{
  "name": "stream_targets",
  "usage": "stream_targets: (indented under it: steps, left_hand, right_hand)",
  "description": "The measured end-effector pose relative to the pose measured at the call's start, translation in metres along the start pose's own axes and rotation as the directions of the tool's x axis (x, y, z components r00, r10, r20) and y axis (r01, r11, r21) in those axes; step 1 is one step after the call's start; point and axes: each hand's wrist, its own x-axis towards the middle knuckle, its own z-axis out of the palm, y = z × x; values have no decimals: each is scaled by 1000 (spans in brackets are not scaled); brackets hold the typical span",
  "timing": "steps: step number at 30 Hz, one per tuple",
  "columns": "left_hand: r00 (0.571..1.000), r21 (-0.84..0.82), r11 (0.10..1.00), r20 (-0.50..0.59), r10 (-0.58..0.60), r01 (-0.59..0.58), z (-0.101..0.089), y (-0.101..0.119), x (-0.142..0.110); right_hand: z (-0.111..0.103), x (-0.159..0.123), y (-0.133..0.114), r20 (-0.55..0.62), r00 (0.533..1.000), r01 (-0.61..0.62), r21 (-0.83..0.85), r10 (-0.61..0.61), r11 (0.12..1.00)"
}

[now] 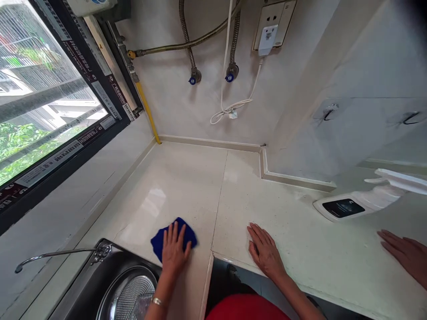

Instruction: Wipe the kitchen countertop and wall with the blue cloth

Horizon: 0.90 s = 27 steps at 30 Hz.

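A dark blue cloth (184, 233) lies on the pale countertop (187, 178), beside the black sink (83, 284). My left hand (175, 251) rests flat on this cloth with its fingers apart, pressing it to the surface. The cloth's edges stick out on both sides of the hand. Further right, my right hand (265, 253) lies palm down on the counter near its front edge, fingers stretched out, holding nothing.
A white spray bottle (353, 204) lies at the right. Beyond it, another person's hand (405, 255) touches the counter. A faucet (56, 254) extends over the left side. A metal strainer basket (135, 293) sits in the sink. A white cable (233, 106) hangs at the back wall.
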Motion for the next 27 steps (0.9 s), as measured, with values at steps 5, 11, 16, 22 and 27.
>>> stream_targets:
  steps: [5,11,16,22,27]
  left_hand:
    - [981,69,979,-24,-190,192,-1,-46,20]
    - [950,100,946,-83,-301,308,12,-33,44]
    - [964,27,964,-30,-265,266,17,9,73]
    - [999,-138,990,47,23,-17,26,94,111]
    - [956,-225,933,14,293,-282,35,163,118]
  right_hand:
    - [-1,2,-3,-14,1000,-11,-1,11,1000]
    - [-2,5,-5,-22,1000,-8,-9,8,1000]
    - [-5,5,-5,20,999,-49,8,49,999]
    - [-10,9,-6,57,997,-53,2,53,999]
    - [-13,13,-6,59,997,-54,-9,54,999]
